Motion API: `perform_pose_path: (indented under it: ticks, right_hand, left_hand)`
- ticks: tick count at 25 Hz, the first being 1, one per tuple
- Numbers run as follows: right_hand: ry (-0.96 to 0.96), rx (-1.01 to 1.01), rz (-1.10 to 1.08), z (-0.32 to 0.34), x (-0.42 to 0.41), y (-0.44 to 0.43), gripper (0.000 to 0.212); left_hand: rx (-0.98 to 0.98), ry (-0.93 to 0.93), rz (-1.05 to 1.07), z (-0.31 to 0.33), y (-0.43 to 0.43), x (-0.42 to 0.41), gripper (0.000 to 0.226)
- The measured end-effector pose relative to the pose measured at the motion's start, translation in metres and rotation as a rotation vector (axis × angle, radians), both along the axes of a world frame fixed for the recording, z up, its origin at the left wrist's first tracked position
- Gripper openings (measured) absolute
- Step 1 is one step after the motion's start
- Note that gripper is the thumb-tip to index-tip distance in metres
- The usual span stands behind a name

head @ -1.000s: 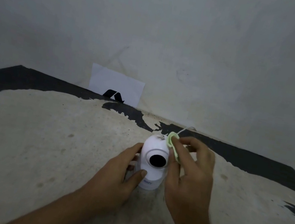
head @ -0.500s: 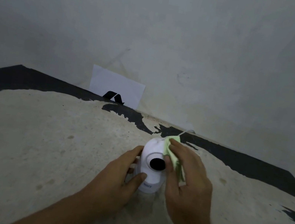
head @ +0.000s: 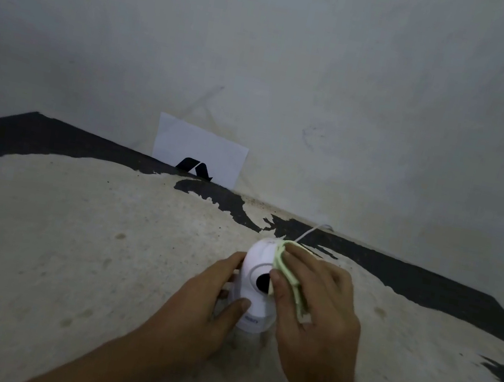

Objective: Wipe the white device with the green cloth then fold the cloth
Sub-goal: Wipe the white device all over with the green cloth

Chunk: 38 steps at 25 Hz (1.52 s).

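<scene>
Left hand (head: pixel 209 300) wrapped around white device (head: pixel 256 288); right hand (head: pixel 318 305) closed on green cloth (head: pixel 288 273), seemingly pressing device's side.

Two bare forearms enter from bottom edge, no sleeves visible on either. Left hand (head: pixel 201 305): no ring, no watch or band at wrist, thumbnail short and plain, unpainted. Right hand (head: pixel 317 311): back of hand faces the camera, knuckles showing, four fingers and thumb visible, nothing worn on them, wrist bare too. No gloves, no markings or tattoos that can be made out. Dim light, some blur along the forearm edges; finer detail can't be told.
</scene>
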State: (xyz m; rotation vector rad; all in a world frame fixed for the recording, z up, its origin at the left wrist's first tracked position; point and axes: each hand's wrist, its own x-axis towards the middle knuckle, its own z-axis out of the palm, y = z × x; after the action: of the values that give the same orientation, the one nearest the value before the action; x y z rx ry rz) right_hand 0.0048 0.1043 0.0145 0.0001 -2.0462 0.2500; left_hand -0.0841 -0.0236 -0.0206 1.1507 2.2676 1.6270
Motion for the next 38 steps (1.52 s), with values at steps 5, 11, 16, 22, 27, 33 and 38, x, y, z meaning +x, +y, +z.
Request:
perform_pose_path:
  ticks: [5, 11, 16, 22, 27, 33, 38]
  right_hand:
    - [-0.071, 0.216, 0.034, 0.002, 0.000, -0.001, 0.030]
    - [-0.029, -0.039, -0.079, 0.007, -0.003, -0.002, 0.030]
    - [-0.130, 0.351, 0.050, 0.007, -0.003, -0.016, 0.030]
    - [0.022, -0.149, -0.123, 0.027, 0.002, 0.006, 0.021]
    - [-0.235, -0.063, -0.133, 0.018, -0.009, -0.015, 0.028]
    - [-0.118, -0.113, -0.039, 0.042, -0.002, -0.008, 0.013]
    - [-0.295, -0.349, -0.140, 0.051, -0.014, 0.004, 0.010]
  left_hand:
    - [0.001, 0.000, 0.017, 0.001, 0.001, 0.001, 0.060]
    - [0.020, 0.003, 0.014, 0.001, 0.002, 0.001, 0.060]
    - [0.025, -0.040, 0.010, -0.002, 0.000, 0.001, 0.047]
    - [0.037, -0.016, -0.044, 0.004, -0.003, 0.000, 0.052]
    - [0.024, -0.042, -0.008, 0.001, -0.001, -0.001, 0.056]
    - [0.075, -0.119, -0.046, 0.002, -0.003, -0.001, 0.069]
    - [0.079, -0.155, -0.044, 0.005, 0.000, -0.003, 0.084]
